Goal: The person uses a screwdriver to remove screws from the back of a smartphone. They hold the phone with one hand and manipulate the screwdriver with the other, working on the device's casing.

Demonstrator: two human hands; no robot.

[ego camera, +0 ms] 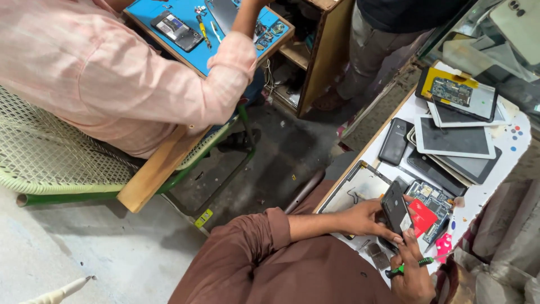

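Observation:
My left hand reaches out of a brown sleeve and grips a black phone by its side, holding it tilted above the white work table. My right hand is below it, closed around a green-handled screwdriver, with a fingertip touching the phone's lower edge. Just right of the phone lie a red card and a bare circuit board. An opened tablet shell lies under my left hand.
Several tablets and phones are stacked further along the table. A person in a pink shirt sits on a woven chair at a blue mat holding a phone and tools. Another person stands by a wooden cabinet.

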